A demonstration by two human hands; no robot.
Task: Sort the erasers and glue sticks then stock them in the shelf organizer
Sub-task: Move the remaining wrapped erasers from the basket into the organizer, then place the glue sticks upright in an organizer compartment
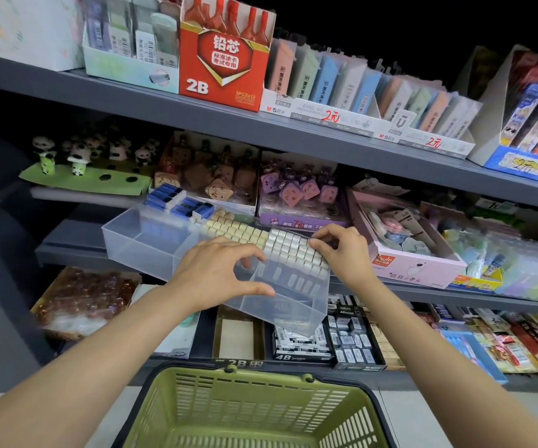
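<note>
A clear plastic shelf organizer [151,244] sits tilted on the edge of the middle shelf [455,294]. Its compartments hold rows of white erasers [293,250], cream erasers [235,229] and blue-sleeved erasers [180,202]. The left hand [219,276] grips the organizer's front corner, fingers curled over its wall. The right hand [342,250] rests on the white erasers, fingers bent, fingertips touching them. A green shopping basket [254,412] sits below.

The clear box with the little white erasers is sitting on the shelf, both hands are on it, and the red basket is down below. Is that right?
Almost. The basket is green, not red, as the head view shows. The rest holds: the clear box of white erasers sits on the shelf, with the left hand and right hand on it.
</note>
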